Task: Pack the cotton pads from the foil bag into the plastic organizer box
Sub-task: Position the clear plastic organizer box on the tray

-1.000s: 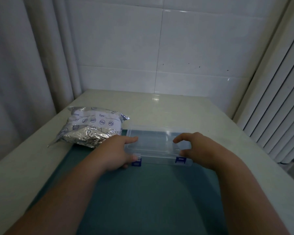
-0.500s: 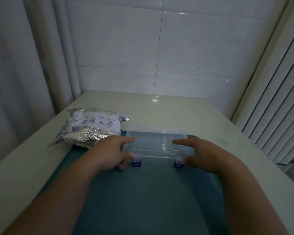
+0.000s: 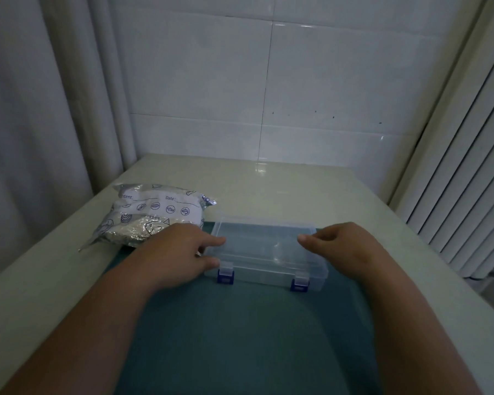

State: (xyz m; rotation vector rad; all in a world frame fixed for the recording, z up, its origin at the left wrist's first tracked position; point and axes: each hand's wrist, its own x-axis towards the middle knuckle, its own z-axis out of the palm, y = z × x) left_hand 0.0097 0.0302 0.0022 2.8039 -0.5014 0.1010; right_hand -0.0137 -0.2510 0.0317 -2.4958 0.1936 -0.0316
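Note:
The clear plastic organizer box lies on a teal mat with its lid down, and two blue latches show on its front edge. My left hand holds the box's left end, index finger on the lid and thumb against the front edge by the left latch. My right hand is at the right end; its index fingertip touches the lid and its other fingers are hidden. The right latch is uncovered. The silver foil bag with blue print lies sealed to the left of the box, behind my left hand.
The teal mat covers the near middle of a pale table. A white tiled wall stands behind, a curtain hangs on the left, and vertical blinds close off the right.
My right thumb has come off the right latch and that hand has drawn back to the box's right end. My left hand stays at the left end.

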